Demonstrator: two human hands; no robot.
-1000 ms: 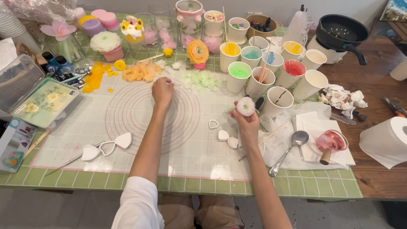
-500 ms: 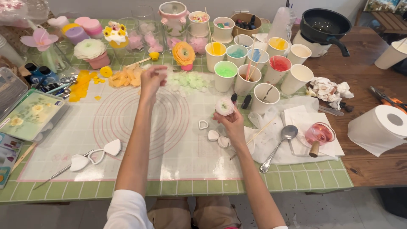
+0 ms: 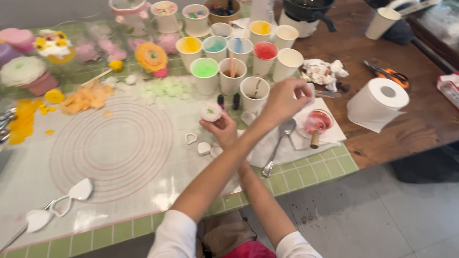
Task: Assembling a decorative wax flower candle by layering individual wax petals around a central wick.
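Crosswise, the left hand point(image 3: 283, 98) reached over the right forearm, fingers pinched shut above a small pink bowl point(image 3: 318, 122) on white paper. The right hand point(image 3: 221, 128) gripped a small white flower point(image 3: 210, 112) over the silicone mat point(image 3: 110, 148), near paint cups point(image 3: 205, 75).

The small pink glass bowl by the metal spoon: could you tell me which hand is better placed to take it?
Left, probably: the left hand hovers right beside the pink glass bowl, while the right hand holds a small white flower.
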